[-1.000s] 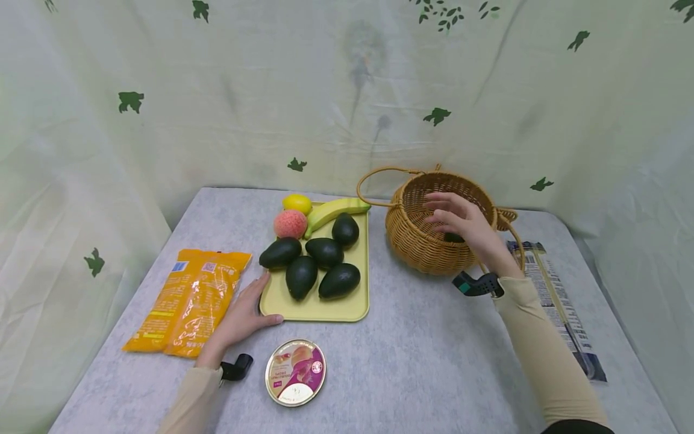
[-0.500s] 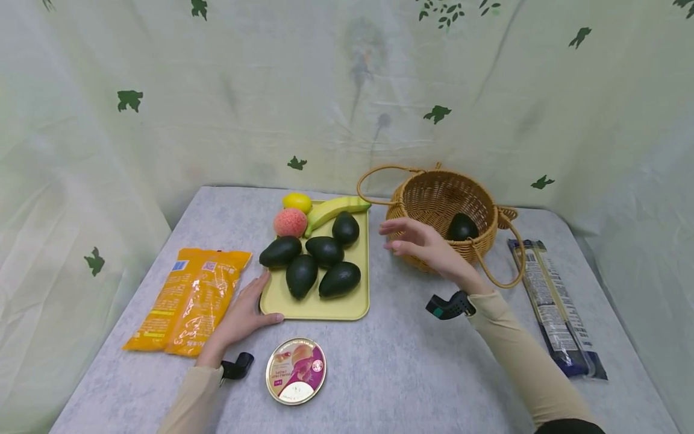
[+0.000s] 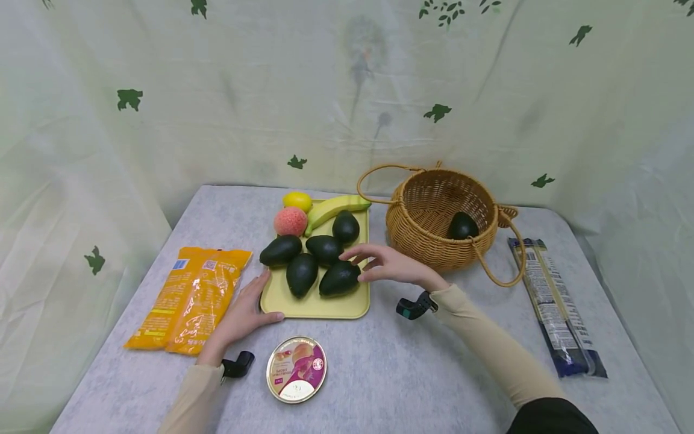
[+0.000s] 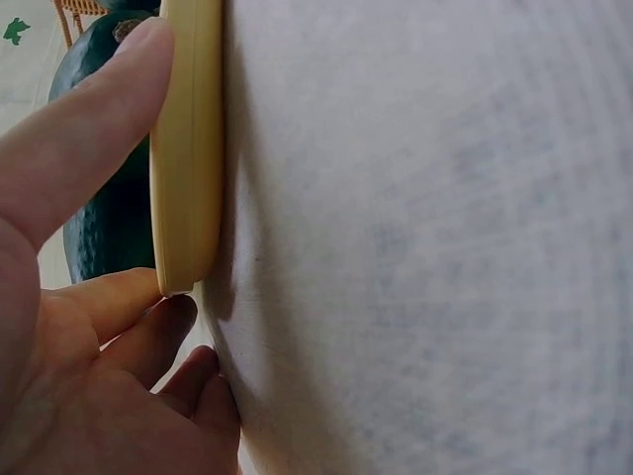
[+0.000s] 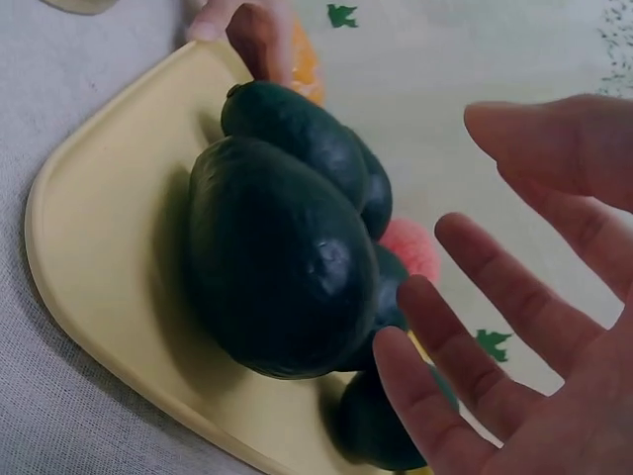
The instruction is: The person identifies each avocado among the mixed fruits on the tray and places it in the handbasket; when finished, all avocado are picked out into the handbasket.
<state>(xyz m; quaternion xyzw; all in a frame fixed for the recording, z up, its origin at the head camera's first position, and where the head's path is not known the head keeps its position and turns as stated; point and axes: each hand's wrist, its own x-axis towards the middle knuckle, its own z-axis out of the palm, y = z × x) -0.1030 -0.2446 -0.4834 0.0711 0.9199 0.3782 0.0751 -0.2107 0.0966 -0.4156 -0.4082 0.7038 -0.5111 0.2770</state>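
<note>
My left hand [image 3: 241, 314] rests at the near-left corner of a pale yellow tray [image 3: 320, 310], thumb along the front rim and fingers against the left side. My right hand [image 3: 393, 265] hovers over the tray's right side, fingers spread, just above the nearest-right avocado [image 3: 337, 281]. The right wrist view shows a gap between these fingers and the dark green avocado [image 5: 282, 257]. Several other avocados [image 3: 302, 275] lie on the tray, with a pink fuzzy peach [image 3: 290, 222], a yellow lemon [image 3: 297, 201] and a banana [image 3: 337, 208] behind them.
A wicker basket [image 3: 414, 241] with one avocado [image 3: 462, 226] inside stands right of the tray, its handles hanging outward. An orange packet [image 3: 190, 301] lies at left, a round tin [image 3: 296, 369] in front, and a dark flat packet [image 3: 558, 313] at far right.
My right hand has come out of the basket and moved left and nearer, over the tray. An avocado now shows in the basket. The left hand has stayed in place.
</note>
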